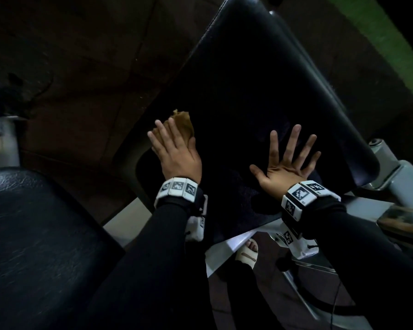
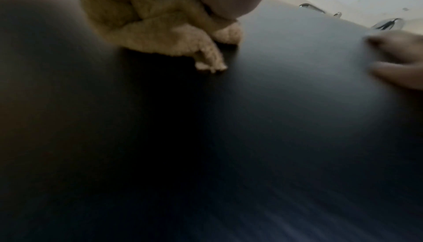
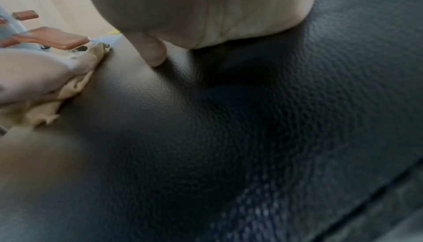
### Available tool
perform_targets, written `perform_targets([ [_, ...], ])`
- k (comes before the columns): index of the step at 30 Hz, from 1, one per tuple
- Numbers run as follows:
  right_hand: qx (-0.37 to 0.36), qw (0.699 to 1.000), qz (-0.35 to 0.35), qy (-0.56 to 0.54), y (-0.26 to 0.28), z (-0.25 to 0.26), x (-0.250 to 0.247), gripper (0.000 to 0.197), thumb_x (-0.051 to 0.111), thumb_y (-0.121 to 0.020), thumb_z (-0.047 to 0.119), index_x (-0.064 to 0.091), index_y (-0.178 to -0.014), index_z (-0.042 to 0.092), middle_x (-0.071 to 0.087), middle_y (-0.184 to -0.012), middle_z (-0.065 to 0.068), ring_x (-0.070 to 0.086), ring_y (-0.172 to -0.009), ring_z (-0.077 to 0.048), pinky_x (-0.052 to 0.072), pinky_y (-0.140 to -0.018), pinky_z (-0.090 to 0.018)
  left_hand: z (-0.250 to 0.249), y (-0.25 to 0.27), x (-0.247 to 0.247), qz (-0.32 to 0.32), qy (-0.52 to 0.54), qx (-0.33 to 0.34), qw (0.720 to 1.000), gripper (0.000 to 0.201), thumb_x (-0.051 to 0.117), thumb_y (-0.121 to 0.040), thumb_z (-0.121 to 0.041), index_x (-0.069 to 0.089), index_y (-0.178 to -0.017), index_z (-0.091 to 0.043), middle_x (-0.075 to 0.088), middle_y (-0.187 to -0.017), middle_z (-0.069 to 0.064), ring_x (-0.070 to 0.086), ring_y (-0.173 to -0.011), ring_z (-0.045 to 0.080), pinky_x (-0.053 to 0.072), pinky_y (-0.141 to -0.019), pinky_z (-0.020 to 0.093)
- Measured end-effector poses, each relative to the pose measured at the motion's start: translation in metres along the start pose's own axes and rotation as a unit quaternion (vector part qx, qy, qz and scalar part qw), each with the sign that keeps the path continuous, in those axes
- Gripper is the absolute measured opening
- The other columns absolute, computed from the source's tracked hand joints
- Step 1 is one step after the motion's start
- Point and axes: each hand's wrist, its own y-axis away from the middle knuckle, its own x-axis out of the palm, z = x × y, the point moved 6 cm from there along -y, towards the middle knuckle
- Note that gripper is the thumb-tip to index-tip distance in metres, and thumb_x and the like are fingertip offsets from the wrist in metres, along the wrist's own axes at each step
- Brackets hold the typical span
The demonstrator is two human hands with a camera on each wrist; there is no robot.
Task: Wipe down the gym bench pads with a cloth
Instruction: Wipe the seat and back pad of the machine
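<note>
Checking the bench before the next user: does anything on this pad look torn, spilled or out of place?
Nothing stands out. The black pad looks intact, with no tear or spill visible; the left hand presses the tan cloth flat on it, and the right hand is spread beside.

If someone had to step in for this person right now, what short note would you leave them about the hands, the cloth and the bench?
Left hand: flat, fingers straight, pressing the crumpled tan cloth onto the black leather-look bench pad near its left edge.
Right hand: open, fingers spread, resting bare on the same pad, right of the cloth.
Done: wiping is under way on this tilted pad; how much is already clean cannot be told.
Left: the rest of this pad, probably, then the second black padded seat at lower left, which neither hand touches.
</note>
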Motion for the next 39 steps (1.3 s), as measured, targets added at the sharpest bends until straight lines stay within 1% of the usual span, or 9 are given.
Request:
perform_targets([
  [3,0.001,1.0,0.001,-0.003,0.0,0.001,0.0,0.094,0.038,-0.08,0.07,-0.03,-0.139,0.042,-0.046,-0.143,-0.003,-0.051,-0.122,-0.031,-0.039,-0.091,-0.046,0.028,-0.021,-0.012,-0.008,0.019,0.004,1.0,0.064,0.031,-0.101,-0.04,0.005,-0.152,-0.012,0.0,-0.159,0.016,-0.005,-0.145,0.04,0.009,-0.116,0.048],
  [9,0.001,1.0,-0.004,-0.004,0.001,0.003,-0.001,0.094,0.039,-0.08,0.069,-0.029,-0.139,0.042,-0.046,-0.143,-0.003,-0.047,-0.126,-0.032,-0.039,-0.092,-0.046,0.097,-0.001,-0.018,-0.062,0.075,-0.206,0.974,0.059,0.035,-0.102,-0.035,0.017,-0.151,-0.007,0.01,-0.158,0.019,0.006,-0.143,0.045,0.01,-0.117,0.047],
  [15,0.002,1.0,-0.009,-0.001,0.0,0.003,-0.001,0.094,0.037,-0.08,0.07,-0.03,-0.138,0.041,-0.052,-0.137,0.0,-0.053,-0.12,-0.029,-0.039,-0.091,-0.046,0.086,0.039,-0.002,-0.031,0.104,-0.297,0.949,0.061,0.037,-0.101,-0.03,0.017,-0.147,0.004,0.007,-0.155,0.027,0.008,-0.141,0.049,0.011,-0.116,0.05],
  [23,0.005,1.0,-0.014,-0.009,-0.001,0.002,0.001,0.095,0.041,-0.081,0.068,-0.033,-0.136,0.044,-0.052,-0.137,0.001,-0.055,-0.118,-0.028,-0.035,-0.094,-0.049,0.038,-0.002,-0.007,0.003,0.063,-0.148,0.987,0.063,0.034,-0.102,-0.032,0.009,-0.15,0.001,-0.001,-0.158,0.021,-0.003,-0.144,0.044,0.007,-0.115,0.051],
  [26,0.018,1.0,-0.017,-0.016,-0.001,0.002,-0.002,0.098,0.047,-0.079,0.067,-0.027,-0.138,0.043,-0.048,-0.141,0.001,-0.045,-0.127,-0.032,-0.027,-0.1,-0.053,0.038,-0.018,-0.018,0.014,0.055,-0.101,0.993,0.064,0.034,-0.102,-0.033,0.007,-0.15,-0.002,-0.002,-0.159,0.019,-0.004,-0.145,0.041,0.009,-0.115,0.05],
  [29,0.04,0.996,-0.072,-0.032,-0.007,0.007,-0.024,0.095,0.065,-0.07,0.057,0.003,-0.138,0.034,-0.019,-0.148,-0.004,-0.018,-0.136,-0.033,-0.008,-0.111,-0.056,0.039,-0.014,-0.022,0.017,0.064,-0.087,0.994,0.069,0.038,-0.1,-0.036,0.005,-0.15,-0.002,-0.004,-0.159,0.015,-0.003,-0.146,0.033,0.014,-0.115,0.053],
  [32,0.042,0.983,-0.166,-0.065,-0.026,0.018,-0.063,0.095,0.068,-0.067,0.051,0.012,-0.141,0.029,0.0,-0.153,-0.013,0.0,-0.139,-0.035,0.003,-0.112,-0.053,0.038,0.003,-0.02,0.017,0.082,-0.108,0.991,0.074,0.041,-0.098,-0.04,0.006,-0.15,-0.001,-0.004,-0.159,0.017,-0.003,-0.147,0.029,0.014,-0.115,0.056],
  [35,0.061,0.98,-0.176,-0.072,-0.063,0.029,-0.097,0.107,0.068,-0.067,0.059,0.003,-0.147,0.033,-0.012,-0.156,-0.012,-0.006,-0.142,-0.04,0.002,-0.112,-0.054,0.036,0.006,-0.016,0.031,0.065,-0.104,0.992,0.071,0.04,-0.099,-0.039,0.007,-0.15,-0.002,-0.003,-0.158,0.021,-0.004,-0.146,0.032,0.009,-0.117,0.051],
  [39,0.073,0.992,-0.05,-0.09,-0.099,0.041,-0.105,0.119,0.061,-0.065,0.074,-0.023,-0.142,0.038,-0.034,-0.15,-0.008,-0.025,-0.136,-0.044,-0.008,-0.107,-0.063,0.036,-0.013,-0.023,0.023,0.066,-0.109,0.992,0.062,0.04,-0.101,-0.026,0.011,-0.15,-0.002,0.0,-0.158,0.021,-0.002,-0.146,0.035,0.008,-0.116,0.051],
])
